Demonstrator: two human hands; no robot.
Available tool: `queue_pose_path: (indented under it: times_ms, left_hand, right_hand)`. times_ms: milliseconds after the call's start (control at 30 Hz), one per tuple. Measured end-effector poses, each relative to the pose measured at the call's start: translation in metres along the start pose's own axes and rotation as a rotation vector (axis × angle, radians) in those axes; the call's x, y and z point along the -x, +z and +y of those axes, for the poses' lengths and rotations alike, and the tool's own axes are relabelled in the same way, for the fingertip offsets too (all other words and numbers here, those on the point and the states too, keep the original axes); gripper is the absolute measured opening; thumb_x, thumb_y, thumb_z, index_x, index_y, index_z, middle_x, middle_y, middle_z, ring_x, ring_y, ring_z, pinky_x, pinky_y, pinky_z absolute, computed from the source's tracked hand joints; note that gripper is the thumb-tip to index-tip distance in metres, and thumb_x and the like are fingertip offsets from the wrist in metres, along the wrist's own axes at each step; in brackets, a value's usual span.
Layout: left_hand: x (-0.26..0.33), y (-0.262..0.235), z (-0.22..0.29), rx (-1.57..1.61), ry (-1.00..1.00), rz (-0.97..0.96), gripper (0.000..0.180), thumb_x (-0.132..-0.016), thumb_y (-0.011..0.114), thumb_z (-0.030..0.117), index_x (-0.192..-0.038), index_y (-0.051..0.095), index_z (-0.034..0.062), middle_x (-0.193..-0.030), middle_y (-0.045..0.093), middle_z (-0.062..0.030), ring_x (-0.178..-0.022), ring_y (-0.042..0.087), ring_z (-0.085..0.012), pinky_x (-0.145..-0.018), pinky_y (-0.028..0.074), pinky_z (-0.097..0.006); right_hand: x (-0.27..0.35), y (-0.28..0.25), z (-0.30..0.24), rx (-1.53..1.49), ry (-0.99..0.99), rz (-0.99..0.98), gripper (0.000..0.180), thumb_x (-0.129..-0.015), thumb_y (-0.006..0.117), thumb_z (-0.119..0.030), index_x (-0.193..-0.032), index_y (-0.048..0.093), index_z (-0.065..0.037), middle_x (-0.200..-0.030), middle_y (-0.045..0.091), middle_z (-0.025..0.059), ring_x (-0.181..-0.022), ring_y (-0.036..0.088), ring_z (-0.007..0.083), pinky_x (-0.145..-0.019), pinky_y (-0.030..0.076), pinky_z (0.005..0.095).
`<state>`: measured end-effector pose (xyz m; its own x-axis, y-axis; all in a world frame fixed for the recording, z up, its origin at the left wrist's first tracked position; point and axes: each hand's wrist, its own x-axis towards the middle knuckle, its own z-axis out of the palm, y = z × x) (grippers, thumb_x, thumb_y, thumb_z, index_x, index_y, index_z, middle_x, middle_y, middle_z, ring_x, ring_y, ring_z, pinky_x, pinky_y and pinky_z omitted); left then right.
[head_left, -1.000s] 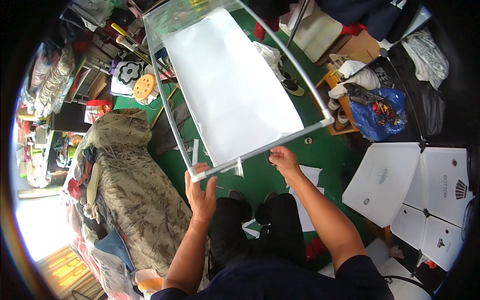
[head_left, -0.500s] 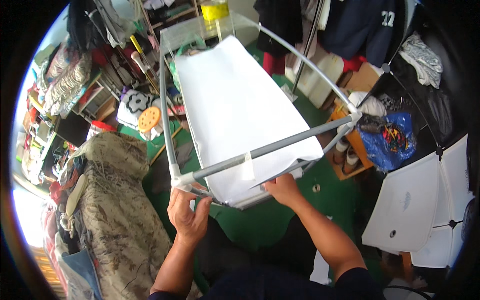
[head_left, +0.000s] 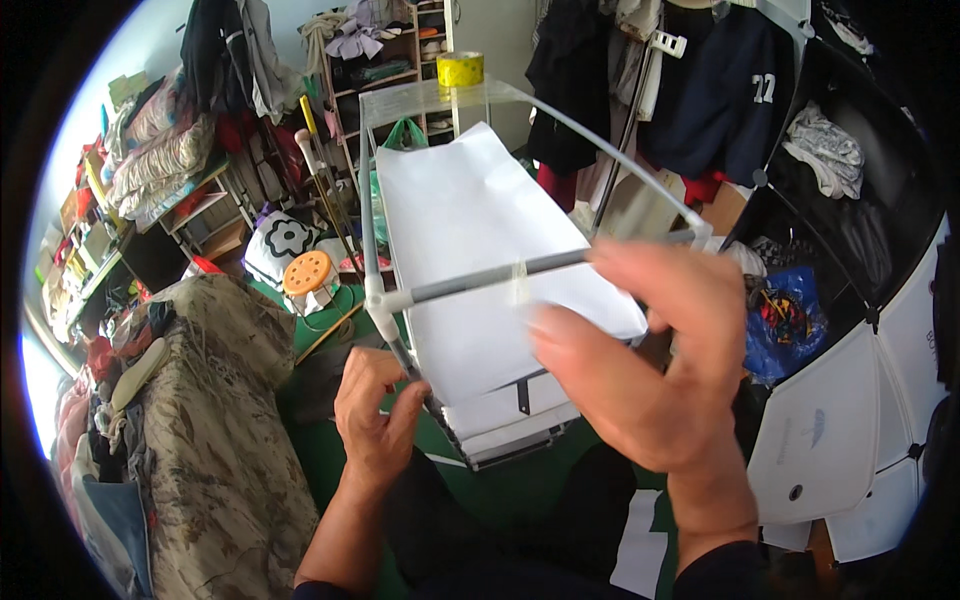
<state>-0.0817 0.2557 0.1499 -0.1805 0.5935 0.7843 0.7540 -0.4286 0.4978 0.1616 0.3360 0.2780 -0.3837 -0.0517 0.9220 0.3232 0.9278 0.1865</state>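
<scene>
In front of me stands a rack frame of grey tubes (head_left: 455, 287) with pale plastic corner joints. A large white sheet (head_left: 465, 215) lies inside it, sloping away from me. A small translucent strip crosses the front tube and hangs over the sheet. My left hand (head_left: 375, 415) is closed around the tube below the near left corner. Over the right part of the front tube my right hand (head_left: 660, 350) is raised, thumb and fingers apart, somewhat blurred, with nothing seen between them. It hides part of the tube and the sheet's right side.
A yellow roll of tape (head_left: 460, 69) stands on the frame's far top. A camouflage-covered pile (head_left: 225, 420) is at left, near an orange round stool (head_left: 308, 272). At right are a blue plastic bag (head_left: 790, 325) and white panels (head_left: 815, 430). Clothes (head_left: 720, 90) hang behind.
My right hand has left the sheet's near edge and risen up and right, its fingers opening. The left hand keeps its hold. My view has tilted up, showing more of the far shelves.
</scene>
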Motion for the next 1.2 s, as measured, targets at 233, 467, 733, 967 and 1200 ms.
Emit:
queue_pose_path:
  times_ms: [233,467,733,967,1200]
  left_hand:
    - [-0.001,0.002,0.000,0.018,-0.023,-0.018,0.023,-0.078,0.080,-0.004,-0.091,0.062,0.0022,-0.090,0.062,-0.0097,-0.081,0.056,-0.0255,-0.066,0.044,-0.035]
    - [0.001,-0.004,-0.006,-0.070,-0.012,0.040,0.019,-0.082,0.078,-0.003,-0.093,0.063,0.0014,-0.093,0.064,-0.0091,-0.080,0.054,-0.0241,-0.068,0.044,-0.033]
    - [0.011,-0.013,-0.018,-0.022,-0.103,0.041,0.016,-0.091,0.077,0.003,-0.095,0.062,0.0010,-0.091,0.059,-0.0062,-0.080,0.052,-0.0188,-0.069,0.043,-0.030]
    - [0.025,-0.002,0.011,-0.109,0.155,0.278,0.024,-0.086,0.080,0.004,-0.103,0.063,0.0021,-0.092,0.060,-0.0084,-0.083,0.056,-0.0200,-0.074,0.047,-0.032]
    - [-0.015,0.048,0.055,-0.223,0.224,-0.314,0.039,-0.075,0.085,0.012,-0.110,0.070,0.0048,-0.104,0.070,-0.0093,-0.098,0.064,-0.0336,-0.087,0.053,-0.045]
  right_hand:
    - [-0.021,0.025,0.030,0.028,-0.212,-0.109,0.022,-0.067,0.080,-0.003,-0.089,0.076,-0.002,-0.097,0.071,0.0062,-0.086,0.063,0.0241,-0.063,0.051,0.0313]
    - [-0.032,-0.010,0.057,-0.182,0.077,-0.069,0.009,-0.087,0.076,0.003,-0.096,0.074,0.003,-0.100,0.071,0.0070,-0.085,0.064,0.0127,-0.072,0.050,0.0234]
    - [0.061,-0.009,0.044,-0.351,0.332,-0.244,0.011,-0.086,0.077,0.007,-0.096,0.074,0.002,-0.093,0.069,0.0084,-0.073,0.061,0.0124,-0.062,0.047,0.0241]
    - [0.089,0.016,0.040,-0.336,0.323,-0.353,0.011,-0.085,0.078,0.002,-0.095,0.072,0.000,-0.091,0.069,0.0096,-0.081,0.070,0.0265,-0.070,0.056,0.0354]
    - [0.083,0.034,0.051,-0.389,0.302,-0.557,0.008,-0.090,0.076,-0.007,-0.093,0.076,0.000,-0.092,0.072,0.0107,-0.089,0.067,0.0279,-0.079,0.055,0.0394]
